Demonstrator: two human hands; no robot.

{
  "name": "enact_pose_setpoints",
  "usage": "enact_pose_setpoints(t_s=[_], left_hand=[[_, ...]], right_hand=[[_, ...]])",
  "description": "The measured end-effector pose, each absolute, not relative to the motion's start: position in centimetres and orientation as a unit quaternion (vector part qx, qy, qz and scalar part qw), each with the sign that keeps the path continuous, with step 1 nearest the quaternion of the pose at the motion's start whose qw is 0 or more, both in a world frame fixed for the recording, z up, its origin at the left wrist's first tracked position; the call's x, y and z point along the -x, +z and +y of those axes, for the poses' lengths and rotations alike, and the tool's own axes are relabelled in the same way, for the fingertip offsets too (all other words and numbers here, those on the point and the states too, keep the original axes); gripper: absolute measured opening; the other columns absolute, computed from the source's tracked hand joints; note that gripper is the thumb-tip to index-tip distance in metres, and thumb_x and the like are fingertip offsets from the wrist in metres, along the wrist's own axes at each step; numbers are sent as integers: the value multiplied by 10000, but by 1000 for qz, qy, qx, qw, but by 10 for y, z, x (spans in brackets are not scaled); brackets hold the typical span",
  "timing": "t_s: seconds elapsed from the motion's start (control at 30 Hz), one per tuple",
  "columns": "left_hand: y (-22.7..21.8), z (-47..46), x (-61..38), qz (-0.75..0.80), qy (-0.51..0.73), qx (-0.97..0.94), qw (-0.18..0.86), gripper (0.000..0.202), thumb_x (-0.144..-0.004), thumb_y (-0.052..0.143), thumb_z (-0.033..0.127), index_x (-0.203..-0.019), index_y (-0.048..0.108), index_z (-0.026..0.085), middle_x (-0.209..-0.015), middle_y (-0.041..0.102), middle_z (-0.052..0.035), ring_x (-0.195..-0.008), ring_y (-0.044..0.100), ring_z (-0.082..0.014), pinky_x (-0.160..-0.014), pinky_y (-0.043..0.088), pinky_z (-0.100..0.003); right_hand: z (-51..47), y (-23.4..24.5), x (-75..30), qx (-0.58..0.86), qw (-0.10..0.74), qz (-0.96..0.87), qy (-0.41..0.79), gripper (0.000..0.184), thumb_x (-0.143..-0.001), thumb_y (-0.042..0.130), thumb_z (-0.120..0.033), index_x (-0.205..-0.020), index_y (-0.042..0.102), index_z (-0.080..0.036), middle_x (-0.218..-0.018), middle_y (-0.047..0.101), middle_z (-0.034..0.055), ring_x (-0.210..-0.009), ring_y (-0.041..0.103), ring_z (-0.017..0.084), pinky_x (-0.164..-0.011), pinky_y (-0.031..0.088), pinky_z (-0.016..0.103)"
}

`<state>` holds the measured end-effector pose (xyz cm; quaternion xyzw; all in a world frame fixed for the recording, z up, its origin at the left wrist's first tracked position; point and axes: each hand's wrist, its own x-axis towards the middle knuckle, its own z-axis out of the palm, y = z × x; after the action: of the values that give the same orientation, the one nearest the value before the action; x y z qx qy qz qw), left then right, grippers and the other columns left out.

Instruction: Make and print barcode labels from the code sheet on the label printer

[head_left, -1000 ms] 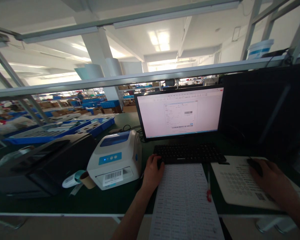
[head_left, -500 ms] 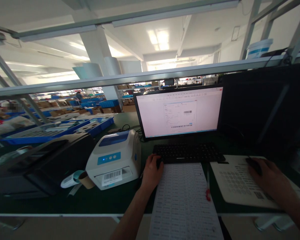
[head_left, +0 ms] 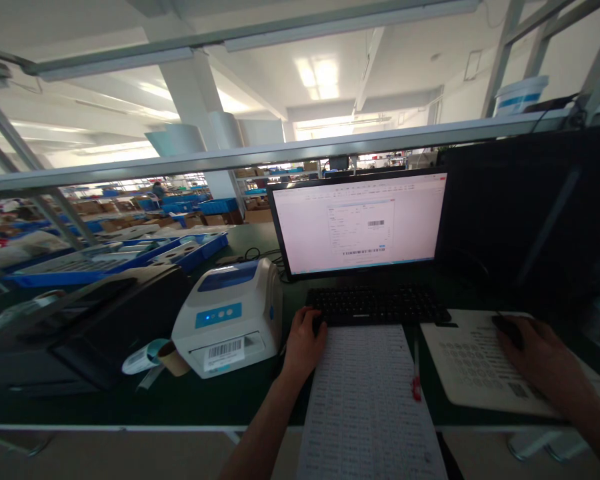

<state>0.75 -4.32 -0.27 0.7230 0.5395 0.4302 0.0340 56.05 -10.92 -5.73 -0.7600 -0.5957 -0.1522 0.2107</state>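
My left hand (head_left: 304, 341) rests with curled fingers at the left corner of the black keyboard (head_left: 377, 305), its fingertips touching the keys. My right hand (head_left: 540, 357) lies over a black mouse (head_left: 507, 329) on a white printed sheet (head_left: 473, 367) used as a pad. Between my hands lies a long printed list (head_left: 367, 400), with a red pen (head_left: 417, 380) beside it. The monitor (head_left: 360, 223) behind the keyboard shows a light window with barcodes. A white and blue label printer (head_left: 230, 317) left of my left hand has a barcode label sticking out of its slot.
A roll of label stock (head_left: 153, 357) lies left of the printer, next to a black machine (head_left: 95, 327). Blue trays (head_left: 130, 257) with white parts stand at the back left. A second dark screen (head_left: 525, 213) stands on the right. A metal frame rail (head_left: 280, 157) crosses overhead.
Almost nothing differs: both hands stay where they were on keyboard and mouse; the view has shifted slightly.
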Motion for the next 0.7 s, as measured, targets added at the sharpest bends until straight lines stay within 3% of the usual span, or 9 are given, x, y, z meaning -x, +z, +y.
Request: enact_pose_setpoints(t_s=[0.7], left_hand=[[-3, -42, -7, 541, 439, -717, 33, 220, -952, 599, 188, -1170, 619, 211, -1283, 565, -136, -1232, 589, -354, -1095, 512, -600]], right_hand=[[-109, -50, -555, 761, 207, -597, -148, 682, -948, 321, -661, -1434, 537, -233, -1372, 556, 163, -1199, 622, 364, -1008, 549, 535]])
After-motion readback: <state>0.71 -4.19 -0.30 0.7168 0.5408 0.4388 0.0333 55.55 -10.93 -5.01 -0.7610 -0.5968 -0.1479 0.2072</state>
